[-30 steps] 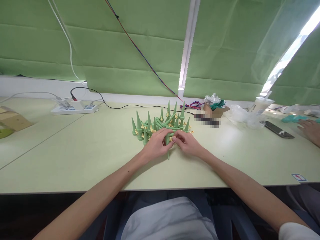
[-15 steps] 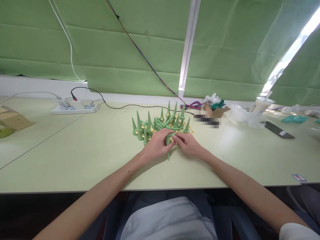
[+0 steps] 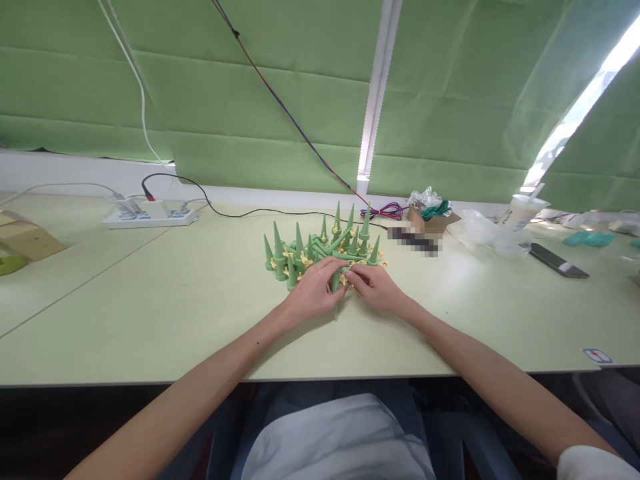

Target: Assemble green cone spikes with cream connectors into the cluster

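Note:
My left hand [image 3: 316, 288] is closed, thumb and fingers wrapped round a green plastic cone [image 3: 335, 283] whose thin tip points down toward me. Touching its upper end are the bent, pinched fingertips of my right hand [image 3: 376, 287]; whatever small piece they hold is hidden. Just beyond both hands lies a cluster of green cones [image 3: 277, 248], several standing upright on their wide bases. Green rods lie among them, and small yellow pieces [image 3: 303, 259] are scattered between the cones.
A white power strip [image 3: 150, 217] with plugs lies at the back left, near a cardboard piece [image 3: 30, 237]. To the right are a small carton [image 3: 434, 223], a plastic bag [image 3: 487, 233], a cup [image 3: 520, 212] and a dark phone-like slab [image 3: 555, 260]. A black cable runs along the back.
The tip of the held green cone has shifted very slightly to the left, and my left fingers have moved a little around it. My right hand stays almost still.

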`<state>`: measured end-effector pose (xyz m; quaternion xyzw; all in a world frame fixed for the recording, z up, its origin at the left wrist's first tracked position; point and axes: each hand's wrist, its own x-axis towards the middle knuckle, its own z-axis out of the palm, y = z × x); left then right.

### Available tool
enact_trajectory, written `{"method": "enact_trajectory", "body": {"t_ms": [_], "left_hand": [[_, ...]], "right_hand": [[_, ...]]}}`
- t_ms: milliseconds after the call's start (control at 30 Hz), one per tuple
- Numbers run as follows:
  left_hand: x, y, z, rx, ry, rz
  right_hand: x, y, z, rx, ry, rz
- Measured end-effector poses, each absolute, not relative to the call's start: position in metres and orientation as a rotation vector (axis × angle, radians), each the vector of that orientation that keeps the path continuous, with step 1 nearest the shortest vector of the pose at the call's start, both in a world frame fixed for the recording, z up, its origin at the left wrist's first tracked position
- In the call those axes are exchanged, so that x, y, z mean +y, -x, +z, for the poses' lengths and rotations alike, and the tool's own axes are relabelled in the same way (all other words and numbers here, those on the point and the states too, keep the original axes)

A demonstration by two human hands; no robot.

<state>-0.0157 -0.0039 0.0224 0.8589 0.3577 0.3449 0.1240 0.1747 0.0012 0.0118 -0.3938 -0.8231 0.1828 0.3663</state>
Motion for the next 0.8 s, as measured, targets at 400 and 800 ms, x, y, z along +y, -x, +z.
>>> {"method": "enact_trajectory", "body": {"t_ms": [400,800], "left_hand": [[-0.0026,0.0156,0.0216,1.032,-2.469,1.066],[-0.0028,0.0154,0.021,1.035,-2.461,1.042]], "right_hand": [[0.0003,-0.1765,0.0113,-2.099,0.966,0.541],[0.0026,-0.177,0.0097,-2.13,0.977,0.493]]}}
